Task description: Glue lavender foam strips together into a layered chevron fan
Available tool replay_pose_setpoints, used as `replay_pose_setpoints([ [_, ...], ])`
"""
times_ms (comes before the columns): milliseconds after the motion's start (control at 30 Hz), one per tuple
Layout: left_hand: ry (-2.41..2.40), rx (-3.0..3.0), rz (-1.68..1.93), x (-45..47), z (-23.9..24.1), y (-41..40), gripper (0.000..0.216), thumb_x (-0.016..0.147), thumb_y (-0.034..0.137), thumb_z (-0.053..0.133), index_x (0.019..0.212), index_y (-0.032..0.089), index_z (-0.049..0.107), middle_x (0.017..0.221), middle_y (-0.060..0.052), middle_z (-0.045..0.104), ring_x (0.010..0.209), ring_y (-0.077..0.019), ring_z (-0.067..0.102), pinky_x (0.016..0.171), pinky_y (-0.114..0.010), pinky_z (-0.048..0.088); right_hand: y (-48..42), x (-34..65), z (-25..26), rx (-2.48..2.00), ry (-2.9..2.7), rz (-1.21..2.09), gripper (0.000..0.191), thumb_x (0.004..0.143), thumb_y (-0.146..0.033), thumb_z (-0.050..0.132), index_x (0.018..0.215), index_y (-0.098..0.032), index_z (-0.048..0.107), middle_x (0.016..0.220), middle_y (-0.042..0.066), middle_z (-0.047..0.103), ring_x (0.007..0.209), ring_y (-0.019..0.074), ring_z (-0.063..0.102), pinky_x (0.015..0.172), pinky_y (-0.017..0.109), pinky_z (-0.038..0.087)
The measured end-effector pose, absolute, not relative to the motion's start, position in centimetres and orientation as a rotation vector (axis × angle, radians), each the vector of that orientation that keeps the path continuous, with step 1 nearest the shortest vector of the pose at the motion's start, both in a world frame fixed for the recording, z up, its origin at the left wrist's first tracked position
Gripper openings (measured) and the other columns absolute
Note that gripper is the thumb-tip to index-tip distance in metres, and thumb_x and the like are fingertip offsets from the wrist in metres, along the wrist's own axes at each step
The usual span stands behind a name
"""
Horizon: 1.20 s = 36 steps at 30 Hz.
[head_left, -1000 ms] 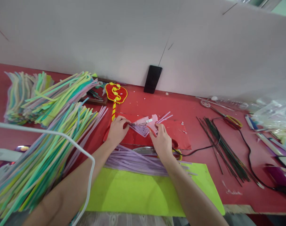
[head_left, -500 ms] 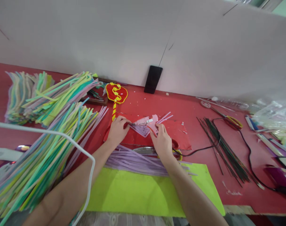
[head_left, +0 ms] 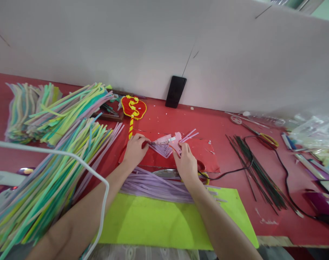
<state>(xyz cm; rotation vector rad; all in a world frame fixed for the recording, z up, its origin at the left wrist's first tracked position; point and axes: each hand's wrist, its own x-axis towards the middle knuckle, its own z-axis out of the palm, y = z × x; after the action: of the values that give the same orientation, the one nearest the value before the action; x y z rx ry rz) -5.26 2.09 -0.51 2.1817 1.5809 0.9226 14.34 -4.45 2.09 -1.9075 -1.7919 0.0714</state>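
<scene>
My right hand [head_left: 186,159] is closed around the handle of a pink glue gun [head_left: 176,140], whose nozzle points left. Close to that nozzle, my left hand [head_left: 137,147] has its thumb and fingers pinched together. What sits in this pinch is too small to make out. Beneath the glue gun lie bent lilac pipe cleaners [head_left: 164,151] nested in a V shape, on a red board [head_left: 207,159]. A few lilac ends [head_left: 190,135] stick out past the gun on the right. Loose lilac pipe cleaners [head_left: 153,187] lie in front of my hands.
Multicoloured pipe cleaners [head_left: 58,180] cover the left side. A red-and-yellow ornament [head_left: 134,107] and a black phone [head_left: 175,91] are at the back. Scissors [head_left: 267,140], dark green stems [head_left: 262,173] and a black cord [head_left: 285,173] lie right. A white cable [head_left: 80,163] crosses the left foreground above a lime sheet [head_left: 153,224].
Both hands stay almost where they were. An orange-red part beside my right fingers, under the glue gun, no longer shows.
</scene>
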Motion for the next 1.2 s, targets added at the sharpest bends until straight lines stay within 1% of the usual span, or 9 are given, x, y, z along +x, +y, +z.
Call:
replay_pose_setpoints([
  [167, 1.585, 2.182, 0.921, -5.22, -0.45, 2.04, 0.017, 0.079, 0.017, 0.054, 0.09, 0.02, 0.067, 0.093, -0.004, 0.057, 0.094, -0.0197, 0.055, 0.091, -0.036, 0.042, -4.5, 14.31, 2.12, -1.906, -1.785, 0.081, 0.023, 0.087, -0.027, 0.044, 0.108, -0.019, 0.047, 0.111, 0.009, 0.061, 0.084, 0.0233, 0.064, 0.061, 0.031, 0.047],
  [467, 1.569, 2.202, 0.942, -5.3, -0.66, 2.14, 0.017, 0.079, 0.016, 0.054, 0.089, 0.021, 0.066, 0.093, -0.004, 0.057, 0.093, -0.0194, 0.055, 0.089, -0.036, 0.043, -4.68, 14.44, 2.26, -1.911, -1.79, 0.072, 0.021, 0.087, -0.027, 0.045, 0.107, -0.019, 0.047, 0.112, 0.009, 0.061, 0.085, 0.0235, 0.064, 0.06, 0.03, 0.046],
  [733, 1.574, 2.207, 0.954, -5.22, -0.48, 1.95, 0.015, 0.079, 0.016, 0.054, 0.088, 0.02, 0.066, 0.093, -0.004, 0.058, 0.092, -0.0193, 0.056, 0.091, -0.037, 0.042, -4.96, 14.77, 2.17, -1.915, -1.78, 0.076, 0.022, 0.088, -0.027, 0.044, 0.108, -0.019, 0.048, 0.113, 0.009, 0.061, 0.084, 0.0225, 0.064, 0.061, 0.03, 0.046],
  [933, 1.566, 2.218, 0.964, -5.32, -0.72, 2.04, 0.015, 0.079, 0.016, 0.054, 0.088, 0.021, 0.066, 0.093, -0.003, 0.058, 0.092, -0.019, 0.056, 0.089, -0.036, 0.042, -5.13, 14.91, 2.35, -1.925, -1.784, 0.071, 0.022, 0.088, -0.028, 0.044, 0.107, -0.019, 0.048, 0.109, 0.009, 0.062, 0.085, 0.0225, 0.064, 0.061, 0.03, 0.046],
  [1200, 1.558, 2.226, 0.973, -5.33, -0.75, 2.08, 0.015, 0.08, 0.016, 0.054, 0.087, 0.021, 0.066, 0.091, -0.003, 0.058, 0.091, -0.0188, 0.056, 0.089, -0.036, 0.043, -5.3, 15.11, 2.62, -1.967, -1.814, 0.022, 0.02, 0.088, -0.027, 0.044, 0.105, -0.019, 0.05, 0.106, 0.008, 0.063, 0.078, 0.021, 0.064, 0.058, 0.029, 0.043],
])
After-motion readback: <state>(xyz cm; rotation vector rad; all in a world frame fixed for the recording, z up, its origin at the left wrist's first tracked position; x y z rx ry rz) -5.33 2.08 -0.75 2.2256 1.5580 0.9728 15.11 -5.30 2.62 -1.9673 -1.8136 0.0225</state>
